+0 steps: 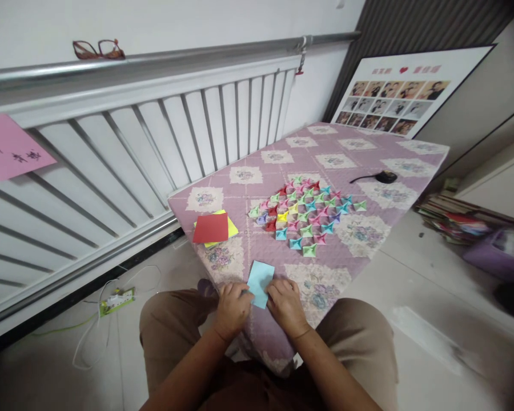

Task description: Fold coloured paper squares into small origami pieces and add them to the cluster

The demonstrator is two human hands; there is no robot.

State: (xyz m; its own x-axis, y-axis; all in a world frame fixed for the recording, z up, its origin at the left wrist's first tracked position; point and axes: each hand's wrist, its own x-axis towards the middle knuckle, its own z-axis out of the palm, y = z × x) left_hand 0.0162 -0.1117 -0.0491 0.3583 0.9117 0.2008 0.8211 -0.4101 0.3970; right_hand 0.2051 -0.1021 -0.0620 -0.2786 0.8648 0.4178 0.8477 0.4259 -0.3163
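A light blue paper sheet (259,281) lies at the near edge of a table covered with a purple floral cloth (325,165). My left hand (232,308) presses on its lower left corner and my right hand (286,303) on its lower right side; both hands grip the folded near edge. Farther up the table, several small folded paper pieces in many colours (310,214) form a flat patch. A red sheet (211,228) rests on a yellow sheet (230,227) to the left.
A black small device with a cord (385,177) lies at the far right of the table. A white radiator (132,142) runs along the left, glasses (98,49) on top. A photo board (394,97) leans behind. Books (454,220) lie on the floor.
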